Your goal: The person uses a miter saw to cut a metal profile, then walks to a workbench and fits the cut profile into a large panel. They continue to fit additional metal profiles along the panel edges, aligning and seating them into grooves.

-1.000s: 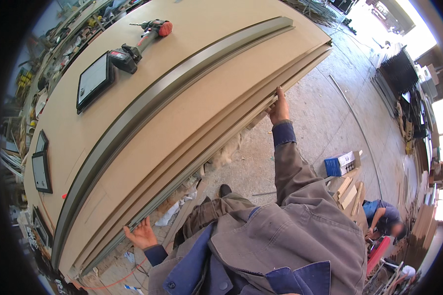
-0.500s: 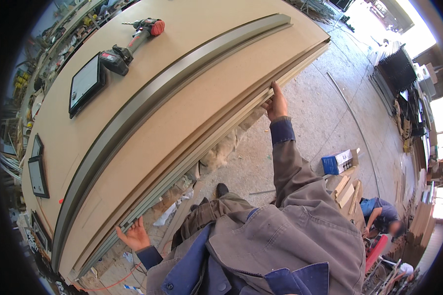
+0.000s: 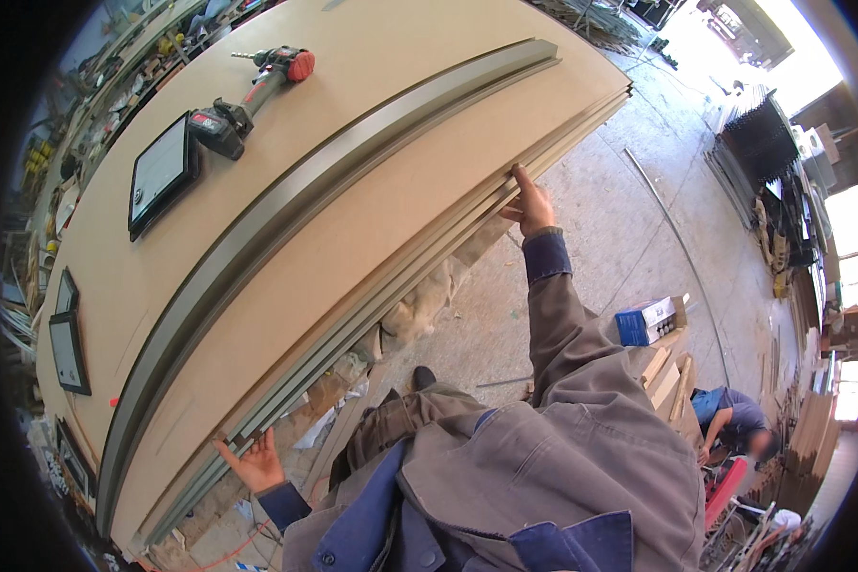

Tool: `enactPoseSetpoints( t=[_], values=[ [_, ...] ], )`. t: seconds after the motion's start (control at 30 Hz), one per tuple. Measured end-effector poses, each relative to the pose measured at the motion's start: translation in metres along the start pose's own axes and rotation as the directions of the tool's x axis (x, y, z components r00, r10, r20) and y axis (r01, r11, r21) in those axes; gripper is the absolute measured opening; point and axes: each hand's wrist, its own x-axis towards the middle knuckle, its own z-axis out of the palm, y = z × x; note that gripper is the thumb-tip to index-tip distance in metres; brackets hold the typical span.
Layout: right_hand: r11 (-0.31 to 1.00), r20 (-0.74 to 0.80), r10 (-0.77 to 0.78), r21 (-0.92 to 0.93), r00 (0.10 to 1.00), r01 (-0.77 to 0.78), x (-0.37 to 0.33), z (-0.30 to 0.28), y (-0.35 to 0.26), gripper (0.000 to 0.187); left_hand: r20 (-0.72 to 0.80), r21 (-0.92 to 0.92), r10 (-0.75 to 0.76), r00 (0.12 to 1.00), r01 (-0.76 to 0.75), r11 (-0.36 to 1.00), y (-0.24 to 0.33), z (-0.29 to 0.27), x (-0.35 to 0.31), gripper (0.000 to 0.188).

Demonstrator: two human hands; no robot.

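Observation:
A large tan board [image 3: 429, 181] lies on a stack of similar boards whose stepped edges run along my side. My right hand [image 3: 534, 205] grips the board edge near its far right part, thumb on top and fingers beneath. At the near left, my left hand [image 3: 255, 462] holds the same edge, thumb over it and other fingers spread against the edge from below. Lengthwise on the board lies a grey metal channel [image 3: 296, 181], untouched. Beyond it are a cordless drill [image 3: 257, 95] and a black-framed panel [image 3: 162, 173].
More small black-framed panels [image 3: 70, 353] lie at the board's left end. A blue and white box [image 3: 648, 321] and wooden offcuts [image 3: 672, 381] stand on the right. A co-worker [image 3: 731, 419] bends near a red object [image 3: 726, 491]. A long thin bar [image 3: 672, 229] lies on the floor.
The top board, with the drill and channel on it, has shifted slightly toward me; the steps along the edge look different. Both hands keep their hold. The view has also moved a little.

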Motion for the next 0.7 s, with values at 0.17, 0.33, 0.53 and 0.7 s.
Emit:
enactPoseSetpoints(
  t=[0.17, 0.33, 0.53, 0.7],
  values=[
    [1.0, -0.016, -0.017, 0.022, 1.0, 0.017, 0.003, -0.007, -0.005, 0.063, -0.04, 0.076, -0.036, 0.999, 0.039, 0.996, 0.003, 0.0, 0.004, 0.066],
    [0.998, 0.004, -0.068, -0.009, 0.998, 0.068, 0.015, -0.008, -0.003, 0.056, -0.046, 0.047, -0.033, 0.998, 0.035, 0.998, 0.001, -0.001, 0.009, 0.065],
    [0.994, 0.249, -0.054, -0.074, 0.967, 0.074, 0.055, -0.029, 0.04, 0.047, 0.052, 0.0, -0.099, 0.994, 0.099, 0.995, -0.009, -0.022, 0.014, 0.057],
    [0.981, 0.115, 0.169, 0.082, 0.979, -0.179, 0.072, -0.045, 0.045, 0.047, -0.048, 0.064, 0.034, 0.998, -0.031, 0.998, -0.015, 0.015, 0.008, 0.058]
  ],
)
